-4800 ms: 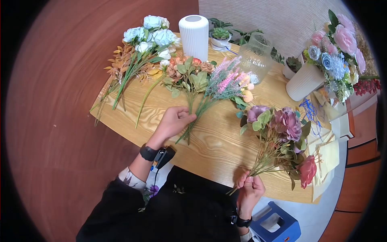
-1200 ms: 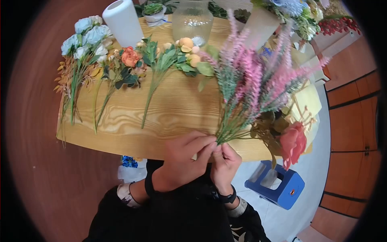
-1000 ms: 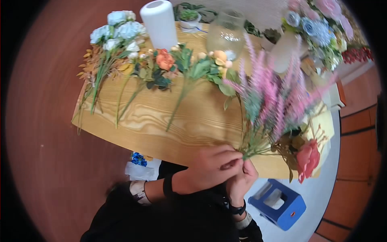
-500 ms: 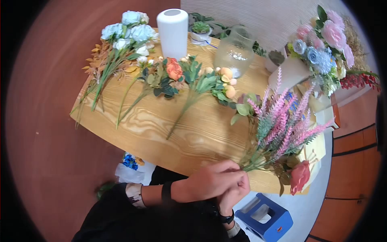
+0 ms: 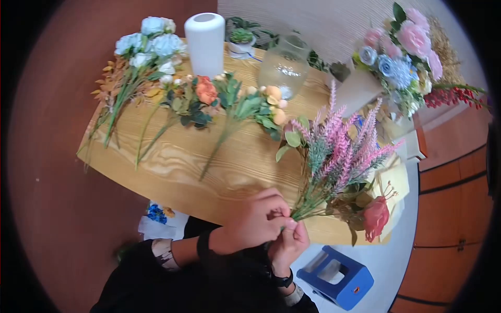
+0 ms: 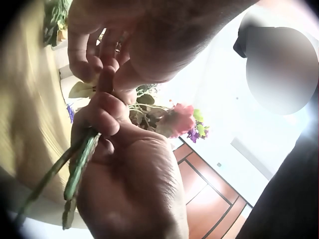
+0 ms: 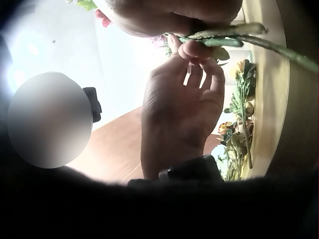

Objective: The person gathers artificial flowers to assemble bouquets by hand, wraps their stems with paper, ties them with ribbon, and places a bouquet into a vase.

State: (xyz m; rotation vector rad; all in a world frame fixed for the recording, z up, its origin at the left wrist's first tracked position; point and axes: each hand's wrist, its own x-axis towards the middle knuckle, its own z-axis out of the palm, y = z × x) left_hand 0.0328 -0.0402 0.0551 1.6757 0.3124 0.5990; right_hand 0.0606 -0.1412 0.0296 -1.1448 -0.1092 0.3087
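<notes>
In the head view my right hand (image 5: 288, 245) grips a bunch of artificial flower stems (image 5: 302, 210) near the table's front edge. Pink lavender-like sprigs (image 5: 342, 156) fan out at its top, and a dusty-red rose (image 5: 376, 218) hangs at its right side. The mauve blooms are mostly hidden behind the pink ones. My left hand (image 5: 253, 219) meets the right at the stems, its thumb and index finger pinching them. Cut stem ends (image 6: 82, 167) stick out below the right hand in the left wrist view. From the right wrist view, the left hand's other fingers (image 7: 194, 77) curl loosely.
On the wooden table (image 5: 172, 180) lie blue-and-white flowers (image 5: 156, 44), an orange flower stem (image 5: 206, 90) and a peach-berry sprig (image 5: 274, 99). Behind stand a white vase (image 5: 205, 47), a glass vase (image 5: 284, 65) and a filled vase (image 5: 355, 93). A blue stool (image 5: 336, 276) is below right.
The pink sprigs, earlier lying mid-table under my left hand, are now in the bunch my right hand holds. Both hands have come together at the stems; lately they shift only slightly.
</notes>
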